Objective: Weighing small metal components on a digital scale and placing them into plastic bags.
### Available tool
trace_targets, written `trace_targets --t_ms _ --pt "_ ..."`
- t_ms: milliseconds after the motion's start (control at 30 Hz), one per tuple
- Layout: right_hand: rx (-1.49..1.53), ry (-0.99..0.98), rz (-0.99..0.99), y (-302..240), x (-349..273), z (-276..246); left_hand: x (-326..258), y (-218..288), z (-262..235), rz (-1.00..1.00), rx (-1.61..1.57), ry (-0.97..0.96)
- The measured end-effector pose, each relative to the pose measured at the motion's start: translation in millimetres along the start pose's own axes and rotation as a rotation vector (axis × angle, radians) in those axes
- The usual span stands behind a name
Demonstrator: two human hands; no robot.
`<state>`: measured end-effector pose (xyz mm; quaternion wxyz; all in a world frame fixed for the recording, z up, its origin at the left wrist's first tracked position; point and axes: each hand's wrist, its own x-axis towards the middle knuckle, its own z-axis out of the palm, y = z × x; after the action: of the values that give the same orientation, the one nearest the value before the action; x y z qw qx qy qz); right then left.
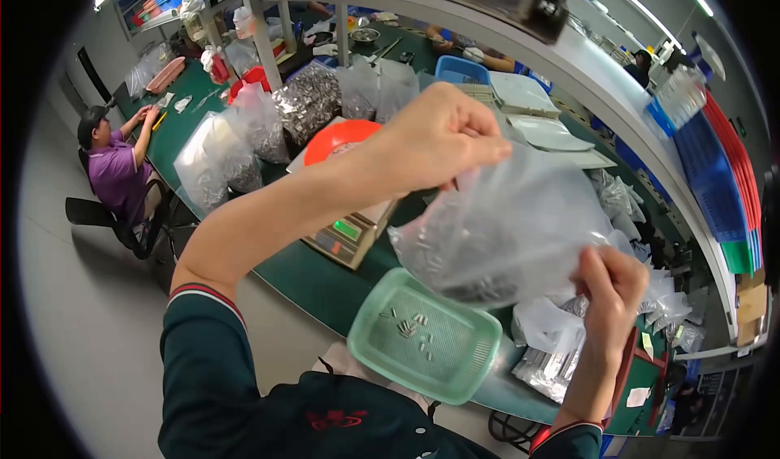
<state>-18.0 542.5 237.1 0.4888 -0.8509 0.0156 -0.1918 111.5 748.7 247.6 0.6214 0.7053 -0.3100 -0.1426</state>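
A clear plastic bag point(520, 223) with small shiny metal pieces in its lower part hangs tilted between my hands. My left hand point(451, 134) pinches its upper left edge, and my right hand point(613, 292) grips it on the right side. Below the bag stands a light green plastic basket point(370, 317) with several small metal pieces point(410, 329) lying on its bottom. Left of the bag is a weighing scale point(349, 235) with a lit green display, carrying a red-orange dish point(337, 138); my left forearm passes in front of it.
Several filled plastic bags point(260, 126) crowd the green table behind and left of the scale. More bags of metal parts point(552, 361) lie right of the basket. A shelf point(601, 81) runs overhead with a bottle point(682, 89) on it. A person in purple point(122, 162) sits far left.
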Motion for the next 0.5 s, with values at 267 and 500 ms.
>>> trace_targets --t_ms 267,500 --pt "0.006 -0.039 -0.136 -3.7 107.7 163.1 5.6 -65.7 -155.5 0.001 0.073 0.35" --pt "-0.049 -0.062 -0.09 26.9 158.1 241.7 16.8 -138.7 -214.8 -0.075 0.129 0.434"
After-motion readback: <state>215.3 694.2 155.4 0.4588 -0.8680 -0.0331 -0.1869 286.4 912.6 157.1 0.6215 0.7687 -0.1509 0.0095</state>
